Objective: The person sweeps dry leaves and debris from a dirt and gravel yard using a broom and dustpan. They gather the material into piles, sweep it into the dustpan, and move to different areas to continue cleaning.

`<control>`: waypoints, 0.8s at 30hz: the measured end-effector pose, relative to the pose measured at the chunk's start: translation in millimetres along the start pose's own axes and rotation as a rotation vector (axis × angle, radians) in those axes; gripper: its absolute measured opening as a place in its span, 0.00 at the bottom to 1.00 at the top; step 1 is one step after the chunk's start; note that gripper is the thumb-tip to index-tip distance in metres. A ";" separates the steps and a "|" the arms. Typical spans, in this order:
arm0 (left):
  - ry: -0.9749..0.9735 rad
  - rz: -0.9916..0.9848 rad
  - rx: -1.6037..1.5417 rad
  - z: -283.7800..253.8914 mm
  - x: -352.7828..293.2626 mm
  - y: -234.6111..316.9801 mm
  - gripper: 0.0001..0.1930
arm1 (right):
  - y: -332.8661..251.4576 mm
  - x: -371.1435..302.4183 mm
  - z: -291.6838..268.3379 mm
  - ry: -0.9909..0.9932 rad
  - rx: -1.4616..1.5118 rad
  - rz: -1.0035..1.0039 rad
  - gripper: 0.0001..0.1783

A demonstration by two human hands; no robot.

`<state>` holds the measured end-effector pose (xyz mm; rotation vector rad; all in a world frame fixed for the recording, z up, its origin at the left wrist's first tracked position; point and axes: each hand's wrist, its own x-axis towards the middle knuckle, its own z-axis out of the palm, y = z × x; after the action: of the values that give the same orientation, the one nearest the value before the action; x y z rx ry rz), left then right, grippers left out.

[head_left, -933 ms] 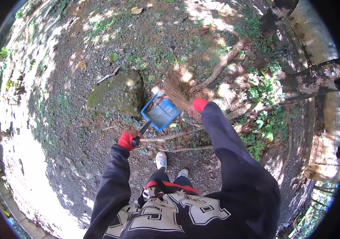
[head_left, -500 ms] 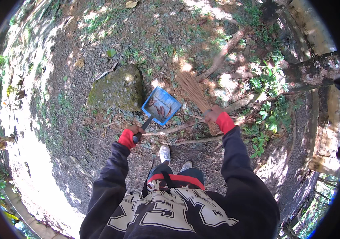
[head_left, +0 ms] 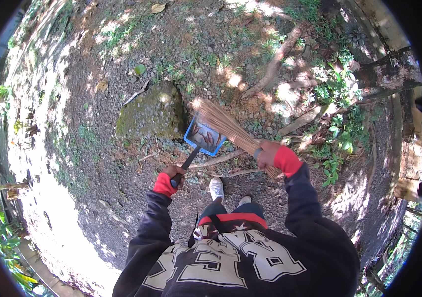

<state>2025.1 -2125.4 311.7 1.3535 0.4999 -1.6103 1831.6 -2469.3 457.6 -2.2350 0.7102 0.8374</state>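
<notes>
My left hand (head_left: 173, 174) is closed round the black handle of a blue dustpan (head_left: 189, 139). Several brown dry leaves (head_left: 209, 138) lie in the pan. My right hand (head_left: 268, 154) grips a stick broom (head_left: 235, 132) of thin brown twigs at its bound end. The broom slants up and to the left, its bristle tips passing over the far edge of the dustpan and hiding part of it. Just left of the pan sits a mossy rock (head_left: 154, 111).
Tree roots (head_left: 276, 64) run over the gravelly soil toward a trunk (head_left: 391, 76) at the right. Green plants (head_left: 338, 133) grow beside them. A green leaf (head_left: 139, 69) and a dry leaf (head_left: 158, 8) lie farther off. My shoes (head_left: 216, 188) stand close behind the dustpan.
The broom has swung left, so its tips now lie over the dustpan's far edge. The dustpan, still in my left hand, appears slightly lower and to the right in view.
</notes>
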 end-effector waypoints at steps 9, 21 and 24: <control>0.075 -0.004 -0.114 23.9 -34.9 -57.5 0.06 | -7.2 59.5 -1.9 0.171 0.128 0.104 0.21; 0.192 0.018 0.016 20.6 -11.4 -51.5 0.07 | 3.9 37.8 13.7 -0.274 -0.165 0.064 0.25; 0.165 0.016 0.039 21.9 -21.9 -54.3 0.06 | 31.7 -38.7 18.9 -0.164 0.118 0.032 0.29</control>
<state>1966.5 -2108.3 324.9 1.5242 0.5565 -1.5092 1778.4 -2466.4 462.3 -2.0297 0.7001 0.9567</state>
